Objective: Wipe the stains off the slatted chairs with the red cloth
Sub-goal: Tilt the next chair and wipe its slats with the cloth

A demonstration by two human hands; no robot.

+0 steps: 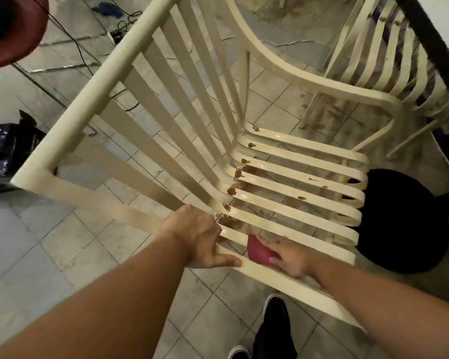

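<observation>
Two hands work at the near edge of the chair [83, 107] seat, around six o'clock in view. The left hand [197, 237] curls its fingers round the outer slat beside the backrest, steadying the frame. The right hand [288, 257], just toward three o'clock of it, grips the red cloth [257, 251] and presses it on the near slats. Wiping looks barely begun: brown stains [231, 190] line the seat-back bend toward twelve o'clock. Next, I judge, the cloth must travel along that bend, slat by slat.
</observation>
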